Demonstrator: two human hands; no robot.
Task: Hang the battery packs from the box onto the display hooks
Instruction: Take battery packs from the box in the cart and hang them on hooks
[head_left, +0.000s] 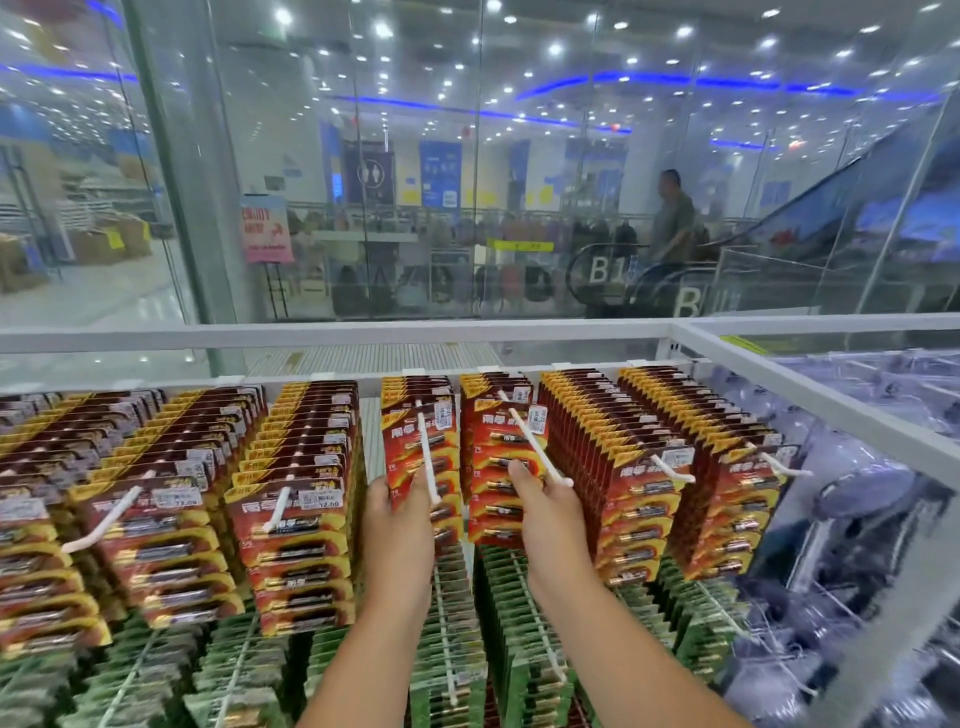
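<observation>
— So, which hand has the packs?

— Both, as far as I can see. The left hand (397, 525) is curled round the lower edge of the red battery packs (415, 441) on the half-filled white hook (427, 457), thumb up against the front card. The right hand (545, 514) grips the bottom of the neighbouring red packs (498, 467) the same way, just beside the second white hook (540, 449).

— And which way do the hooks run from the hands?

— Straight away from them and up. Each hook's long axis comes out of the back rail (363, 376) toward the person, and its tip ends right above each hand. I'd judge the packs have to slide along that line, away from the hands, toward the rail. Neither hand is nearer; each has its own hook.

— What sits around them?

— Left of the left hand, full hooks of the same red packs (296, 499). Right of the right hand, two more full rows (639, 478). Below the wrists, rows of green packs (452, 623).

— And the box?

— I can't see one anywhere. Far right of the right hand there's only a bay of goods in clear plastic (857, 519).
</observation>
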